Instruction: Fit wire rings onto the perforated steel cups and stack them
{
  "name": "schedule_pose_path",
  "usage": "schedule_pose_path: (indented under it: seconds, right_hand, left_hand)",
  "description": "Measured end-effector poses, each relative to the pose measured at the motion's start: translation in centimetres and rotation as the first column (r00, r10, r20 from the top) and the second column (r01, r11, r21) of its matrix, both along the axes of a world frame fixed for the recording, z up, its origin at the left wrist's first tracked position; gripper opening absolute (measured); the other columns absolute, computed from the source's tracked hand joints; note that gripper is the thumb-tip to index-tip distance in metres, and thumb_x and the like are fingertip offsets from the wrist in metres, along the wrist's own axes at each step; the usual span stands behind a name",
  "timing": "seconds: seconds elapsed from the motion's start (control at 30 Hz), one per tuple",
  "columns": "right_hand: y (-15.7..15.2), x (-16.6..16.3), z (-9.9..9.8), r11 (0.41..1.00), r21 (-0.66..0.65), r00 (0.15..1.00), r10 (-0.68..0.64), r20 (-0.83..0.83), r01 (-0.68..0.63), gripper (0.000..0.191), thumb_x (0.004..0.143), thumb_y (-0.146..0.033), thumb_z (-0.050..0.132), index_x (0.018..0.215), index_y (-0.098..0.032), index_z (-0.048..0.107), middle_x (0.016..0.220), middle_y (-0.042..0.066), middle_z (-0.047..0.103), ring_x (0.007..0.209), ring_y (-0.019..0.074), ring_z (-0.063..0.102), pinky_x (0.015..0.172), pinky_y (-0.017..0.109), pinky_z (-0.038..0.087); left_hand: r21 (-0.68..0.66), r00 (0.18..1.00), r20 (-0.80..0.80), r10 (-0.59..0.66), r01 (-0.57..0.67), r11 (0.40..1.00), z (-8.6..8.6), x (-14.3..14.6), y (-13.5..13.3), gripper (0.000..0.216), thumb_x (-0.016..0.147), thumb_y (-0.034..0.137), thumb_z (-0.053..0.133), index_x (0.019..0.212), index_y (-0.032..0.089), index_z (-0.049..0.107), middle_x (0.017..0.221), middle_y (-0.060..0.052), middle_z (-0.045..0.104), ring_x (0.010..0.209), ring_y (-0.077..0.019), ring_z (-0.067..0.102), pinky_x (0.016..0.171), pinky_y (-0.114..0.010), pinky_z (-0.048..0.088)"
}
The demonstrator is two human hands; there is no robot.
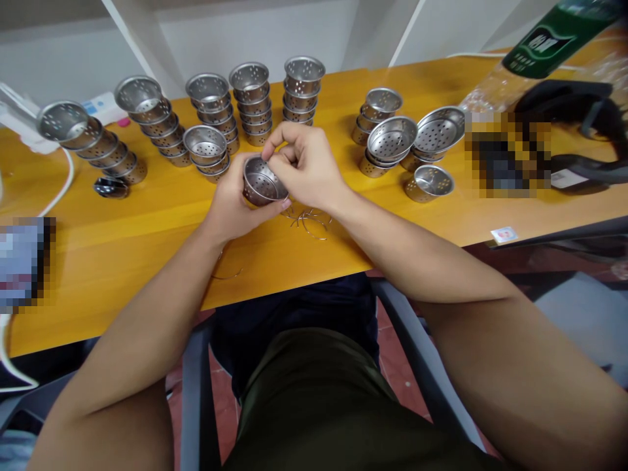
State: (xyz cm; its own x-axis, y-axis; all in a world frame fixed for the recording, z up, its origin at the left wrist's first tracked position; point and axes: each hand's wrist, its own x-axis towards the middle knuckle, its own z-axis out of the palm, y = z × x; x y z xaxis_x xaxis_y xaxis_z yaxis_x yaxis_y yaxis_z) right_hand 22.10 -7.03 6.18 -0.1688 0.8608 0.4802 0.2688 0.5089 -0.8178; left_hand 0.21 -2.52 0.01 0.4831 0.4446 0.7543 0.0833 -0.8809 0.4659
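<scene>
My left hand point(229, 206) grips a small perforated metal strainer cup point(261, 180) from below, just above the yellow table point(122, 255). My right hand point(304, 163) is curled over the cup's rim, its fingertips pinched together at the top edge; what they pinch is too small to make out. A few thin wire rings point(310, 221) lie on the table right under my right wrist.
Several stacks of the same cups point(250, 101) line the back of the table, some leaning at the left point(93, 140). Another group point(407, 140) sits to the right. A green-labelled bottle point(534, 52) and dark objects are at the far right; a white cable point(63, 183) runs along the left.
</scene>
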Motion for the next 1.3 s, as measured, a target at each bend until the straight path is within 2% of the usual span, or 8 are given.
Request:
schedule_pose_path:
  seconds: [0.17,0.27,0.4,0.47,0.57,0.7,0.9,1.3]
  right_hand:
    - [-0.2,-0.2,0.0,0.999,0.04,1.0,0.015,-0.023,-0.014,0.021,0.108,-0.026,0.081,0.099,-0.027,0.062,0.069,-0.007,0.047,0.064,0.0164,0.043,0.061,0.032,0.039]
    - [-0.1,0.2,0.3,0.997,0.054,0.998,0.054,-0.041,-0.052,0.018,0.111,-0.028,0.078,0.099,-0.026,0.066,0.072,-0.005,0.051,0.066,0.0161,0.046,0.063,0.031,0.042]
    - [0.4,2.1,1.1,0.947,0.062,0.948,0.318,-0.025,-0.316,0.031,0.117,-0.048,0.082,0.105,-0.021,0.073,0.089,0.0,0.066,0.077,0.0149,0.055,0.069,0.028,0.048]
    - [0.9,3.1,1.1,0.881,0.063,0.882,0.47,-0.012,-0.469,0.046,0.113,-0.063,0.089,0.11,-0.019,0.074,0.097,0.002,0.069,0.081,0.0134,0.057,0.07,0.025,0.048]
    - [1.7,3.7,0.5,0.827,0.068,0.827,0.562,-0.031,-0.559,0.061,0.107,-0.075,0.094,0.111,-0.018,0.072,0.096,0.0,0.068,0.081,0.0113,0.057,0.07,0.023,0.046]
    - [2.0,3.3,0.0,0.841,0.037,0.839,0.541,-0.061,-0.54,0.068,0.103,-0.083,0.095,0.104,-0.02,0.068,0.091,-0.001,0.063,0.082,0.0129,0.057,0.073,0.025,0.05]
    - [1.4,3.3,0.5,0.893,-0.054,0.894,0.444,-0.064,-0.447,0.073,0.095,-0.089,0.098,0.102,-0.023,0.068,0.092,0.0,0.061,0.085,0.0173,0.057,0.075,0.03,0.056]
    - [1.4,3.3,0.2,0.867,-0.07,0.87,0.489,-0.067,-0.493,0.067,0.097,-0.08,0.101,0.104,-0.022,0.067,0.092,-0.001,0.064,0.082,0.0144,0.059,0.072,0.026,0.055]
  left_hand:
    - [-0.14,0.998,-0.062,-0.019,0.011,0.99,0.6,-0.1,-0.9,0.117,0.083,0.093,0.107,0.169,0.033,0.054,0.156,-0.005,0.074,0.147,-0.0409,0.075,0.123,-0.063,0.064]
    - [-0.088,0.998,0.001,-0.066,0.066,0.994,0.2,0.0,-0.3,0.103,0.093,0.085,0.105,0.168,0.034,0.057,0.152,-0.003,0.077,0.135,-0.0319,0.078,0.115,-0.055,0.067]
    - [-0.099,0.987,0.13,-0.093,0.106,0.989,-0.7,0.0,0.8,0.084,0.095,0.085,0.101,0.157,0.039,0.069,0.135,-0.002,0.083,0.113,-0.0274,0.081,0.091,-0.046,0.07]
    - [-0.183,0.99,0.116,-0.074,0.095,0.979,-1.2,-0.1,1.0,0.079,0.097,0.088,0.097,0.152,0.039,0.07,0.131,-0.004,0.082,0.111,-0.0301,0.082,0.091,-0.048,0.07]
    - [-0.258,0.99,0.108,-0.091,0.116,0.959,-1.7,-0.3,1.1,0.082,0.093,0.088,0.1,0.151,0.04,0.069,0.131,-0.006,0.081,0.11,-0.032,0.084,0.092,-0.049,0.071]
    - [-0.217,0.988,0.121,-0.096,0.121,0.969,-2.1,-0.2,1.6,0.092,0.083,0.079,0.113,0.154,0.041,0.068,0.137,-0.006,0.082,0.118,-0.0328,0.086,0.099,-0.05,0.075]
    - [-0.109,0.984,0.149,-0.097,0.114,0.988,-2.0,0.1,2.1,0.094,0.086,0.081,0.109,0.161,0.042,0.067,0.14,-0.006,0.085,0.119,-0.0311,0.087,0.098,-0.051,0.077]
    - [-0.135,0.991,0.101,-0.088,0.101,0.986,-1.8,-0.3,1.7,0.097,0.093,0.085,0.105,0.167,0.041,0.061,0.143,-0.004,0.08,0.122,-0.0283,0.082,0.099,-0.051,0.075]
